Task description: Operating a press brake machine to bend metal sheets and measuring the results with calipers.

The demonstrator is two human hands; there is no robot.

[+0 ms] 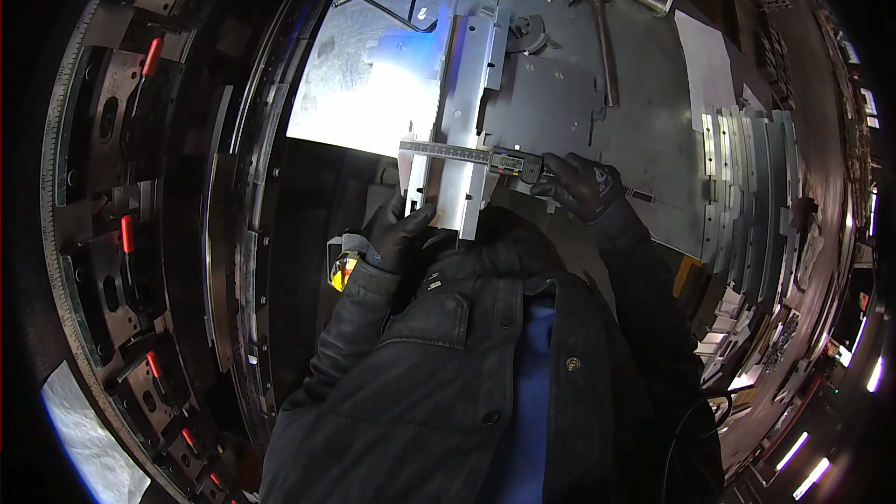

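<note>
Centrally, the gloved left hand (396,231), wrist bent, grips the near end of the metal channel (459,112), which projects past the edge of the workbench (653,154); the gloved right hand (581,189) pinches the caliper (471,156) laid across. Some left fingers are hidden, apparently beneath.

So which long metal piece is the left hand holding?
The silver folded metal channel in the black-gloved left hand; the long grey metal strips lie bunched at right.
</note>
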